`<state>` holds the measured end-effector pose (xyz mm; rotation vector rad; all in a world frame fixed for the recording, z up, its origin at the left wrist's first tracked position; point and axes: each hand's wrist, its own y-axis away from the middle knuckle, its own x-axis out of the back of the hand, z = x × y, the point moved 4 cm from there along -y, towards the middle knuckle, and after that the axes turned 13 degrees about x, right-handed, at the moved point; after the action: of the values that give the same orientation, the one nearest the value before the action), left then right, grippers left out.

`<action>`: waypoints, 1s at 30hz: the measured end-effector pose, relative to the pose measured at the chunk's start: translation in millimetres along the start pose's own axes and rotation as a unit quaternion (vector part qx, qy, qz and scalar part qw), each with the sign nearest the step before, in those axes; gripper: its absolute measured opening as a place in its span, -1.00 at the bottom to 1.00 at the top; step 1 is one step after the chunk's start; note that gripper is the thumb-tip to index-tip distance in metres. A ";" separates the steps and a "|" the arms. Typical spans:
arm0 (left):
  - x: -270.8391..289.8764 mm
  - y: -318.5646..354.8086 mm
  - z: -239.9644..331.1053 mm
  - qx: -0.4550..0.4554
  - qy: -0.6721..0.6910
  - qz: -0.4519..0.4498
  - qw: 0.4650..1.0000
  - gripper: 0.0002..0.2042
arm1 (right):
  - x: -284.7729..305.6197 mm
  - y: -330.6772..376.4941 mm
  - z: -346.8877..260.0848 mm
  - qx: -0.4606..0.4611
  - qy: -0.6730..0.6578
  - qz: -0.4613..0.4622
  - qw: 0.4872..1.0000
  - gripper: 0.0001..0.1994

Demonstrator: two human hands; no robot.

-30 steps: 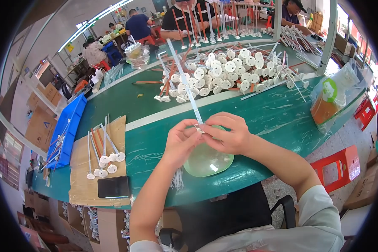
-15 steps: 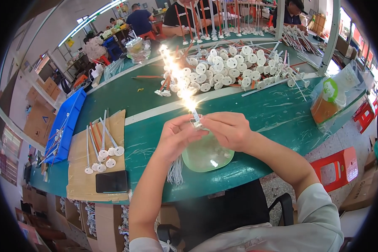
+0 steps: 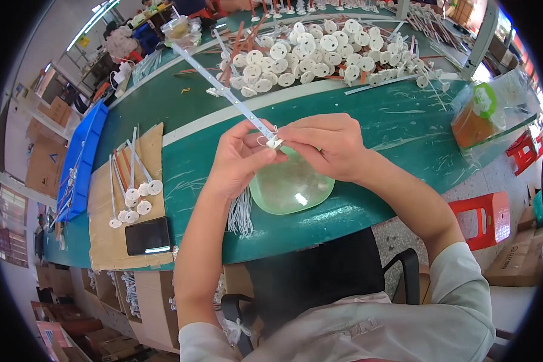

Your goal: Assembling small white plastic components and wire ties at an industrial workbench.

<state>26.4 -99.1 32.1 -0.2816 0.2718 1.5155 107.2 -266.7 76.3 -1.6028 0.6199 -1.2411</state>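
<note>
An LED strip light [image 3: 226, 92], a slim pale bar dotted with small LEDs and now unlit, slants up and to the left from my hands. My left hand [image 3: 235, 160] grips its lower end, thumb and fingers closed around the white base. The fingertips of my right hand [image 3: 332, 148] are pinched together at that same end, where a thin white wire loops out. Exactly what lies between the right fingertips is hidden. Just beneath both hands sits a translucent green-rimmed bowl [image 3: 292, 208]. A bundle of white cords [image 3: 241, 214] hangs beside it, below my left hand.
On a cardboard sheet [image 3: 110, 244] at left lie several finished-looking strip lights [image 3: 133, 187] and a black phone [image 3: 148, 235]. Beyond it stands a blue tray [image 3: 81, 163]. A heap of white disc-ended strips [image 3: 308, 57] covers the far bench. A plastic bag [image 3: 482, 123] sits right, near a red stool [image 3: 495, 220].
The strip light was shining brightly and has gone dark. The view has tipped downward a little, so the scene sits higher. Both hands stay together at the strip's base.
</note>
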 end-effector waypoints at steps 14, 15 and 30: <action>23.2 8.4 22.6 -0.083 -0.057 0.194 0.976 -0.62 | -26.9 24.5 7.8 -0.119 0.076 -0.269 0.953 -0.87; 20.6 6.5 20.6 -0.083 -0.056 0.195 0.976 -0.62 | -30.1 28.7 4.4 -0.115 0.111 -0.333 0.929 -0.86; 8.7 4.1 11.6 -0.061 -0.090 0.101 0.989 -0.58 | -22.0 27.6 1.7 -0.172 -0.004 -0.456 0.873 -0.86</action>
<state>22.6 -86.7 40.0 -0.2156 0.0648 1.7504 105.6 -258.4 42.0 -2.3275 0.0229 -1.8593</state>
